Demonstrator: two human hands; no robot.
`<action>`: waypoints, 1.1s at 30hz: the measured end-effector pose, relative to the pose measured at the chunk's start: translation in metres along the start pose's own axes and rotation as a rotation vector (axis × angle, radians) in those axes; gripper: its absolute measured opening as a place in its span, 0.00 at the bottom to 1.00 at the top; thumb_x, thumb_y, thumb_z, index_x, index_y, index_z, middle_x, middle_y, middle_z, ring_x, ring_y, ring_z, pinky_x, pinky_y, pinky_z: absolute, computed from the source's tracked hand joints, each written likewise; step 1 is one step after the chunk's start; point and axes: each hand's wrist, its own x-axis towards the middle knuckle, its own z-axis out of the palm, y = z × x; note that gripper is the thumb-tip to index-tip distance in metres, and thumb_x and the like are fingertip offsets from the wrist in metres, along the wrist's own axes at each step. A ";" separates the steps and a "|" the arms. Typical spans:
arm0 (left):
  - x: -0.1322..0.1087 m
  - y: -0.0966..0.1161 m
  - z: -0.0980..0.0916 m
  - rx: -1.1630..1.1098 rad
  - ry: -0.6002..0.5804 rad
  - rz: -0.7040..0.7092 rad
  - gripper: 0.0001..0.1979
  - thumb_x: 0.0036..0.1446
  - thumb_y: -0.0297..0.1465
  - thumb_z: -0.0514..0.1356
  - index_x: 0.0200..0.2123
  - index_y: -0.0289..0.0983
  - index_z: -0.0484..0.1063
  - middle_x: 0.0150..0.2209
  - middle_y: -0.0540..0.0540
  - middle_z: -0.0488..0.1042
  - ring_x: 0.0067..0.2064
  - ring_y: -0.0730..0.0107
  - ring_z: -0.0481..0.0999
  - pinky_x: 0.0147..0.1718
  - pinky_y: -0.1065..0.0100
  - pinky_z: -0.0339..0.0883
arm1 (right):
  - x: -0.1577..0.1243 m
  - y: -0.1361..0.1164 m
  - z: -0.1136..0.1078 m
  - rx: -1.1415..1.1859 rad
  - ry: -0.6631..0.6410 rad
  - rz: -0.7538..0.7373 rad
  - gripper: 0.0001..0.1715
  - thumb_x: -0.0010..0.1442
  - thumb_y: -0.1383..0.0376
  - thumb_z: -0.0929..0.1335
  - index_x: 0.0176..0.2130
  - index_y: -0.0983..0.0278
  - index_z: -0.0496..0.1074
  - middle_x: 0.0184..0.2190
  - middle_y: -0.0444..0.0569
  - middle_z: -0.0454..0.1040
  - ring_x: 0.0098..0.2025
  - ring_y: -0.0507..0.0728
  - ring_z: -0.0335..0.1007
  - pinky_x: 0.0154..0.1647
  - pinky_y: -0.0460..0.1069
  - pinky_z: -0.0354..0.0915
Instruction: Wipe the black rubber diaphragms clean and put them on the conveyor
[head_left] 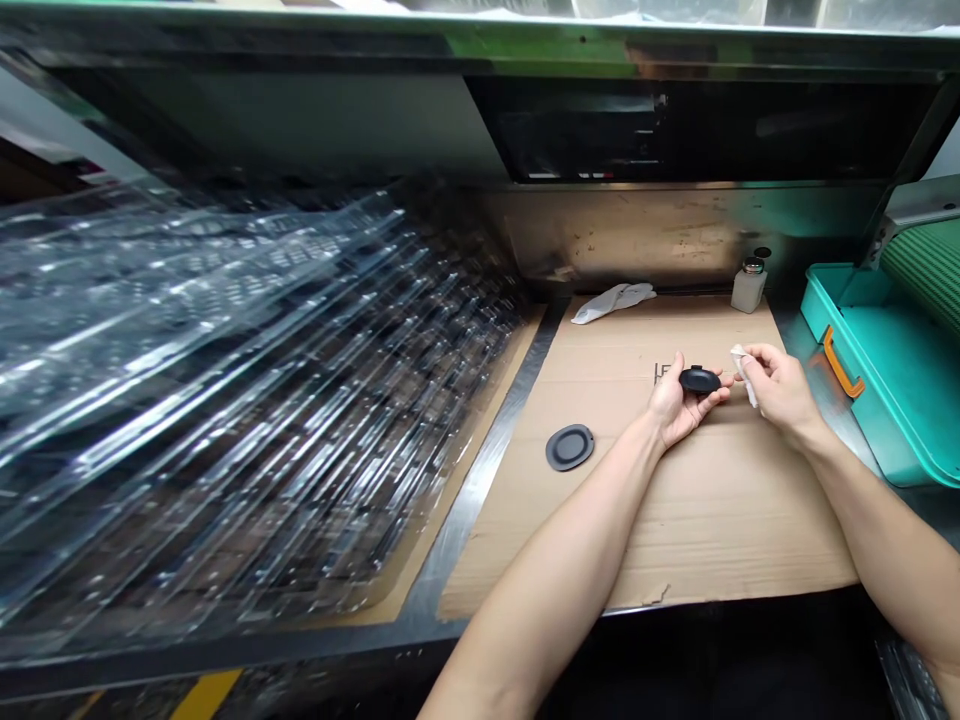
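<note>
A small black oval part [700, 380] rests in my left hand [681, 402], held between thumb and fingers above the cardboard sheet [675, 500]. Just to its right, my right hand [776, 385] pinches a white cloth [745, 374] between thumb and fingers. The two hands are close together, and the cloth is a little apart from the black part. A dark grey oval disc with a raised ring [569, 447] lies flat on the cardboard, left of my left forearm.
Stacked clear plastic trays [247, 400] fill the left side. At the cardboard's back lie a crumpled white cloth [613, 302] and a small bottle with a metal cap [748, 285]. A turquoise bin [877, 400] with an orange handle stands on the right.
</note>
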 end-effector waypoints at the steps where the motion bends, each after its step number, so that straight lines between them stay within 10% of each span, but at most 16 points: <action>1: 0.000 0.002 0.000 0.022 0.022 -0.033 0.34 0.73 0.49 0.43 0.52 0.23 0.72 0.36 0.29 0.80 0.29 0.65 0.81 0.25 0.72 0.75 | 0.002 0.002 -0.002 0.056 -0.021 0.070 0.21 0.66 0.47 0.65 0.42 0.61 0.72 0.33 0.48 0.79 0.30 0.55 0.72 0.30 0.48 0.66; 15: -0.002 -0.011 0.008 0.362 -0.026 0.022 0.43 0.69 0.57 0.37 0.40 0.27 0.77 0.24 0.36 0.77 0.20 0.66 0.75 0.16 0.71 0.66 | -0.002 0.003 -0.003 -0.454 -0.158 -0.339 0.15 0.70 0.59 0.63 0.40 0.60 0.77 0.36 0.50 0.77 0.42 0.58 0.71 0.43 0.50 0.63; 33: -0.003 -0.029 0.007 0.877 0.019 0.213 0.42 0.66 0.62 0.41 0.26 0.34 0.75 0.21 0.42 0.76 0.15 0.72 0.71 0.14 0.72 0.61 | -0.005 -0.010 -0.011 -0.847 -0.250 -0.373 0.18 0.67 0.62 0.63 0.33 0.61 0.80 0.34 0.51 0.76 0.40 0.58 0.68 0.37 0.51 0.56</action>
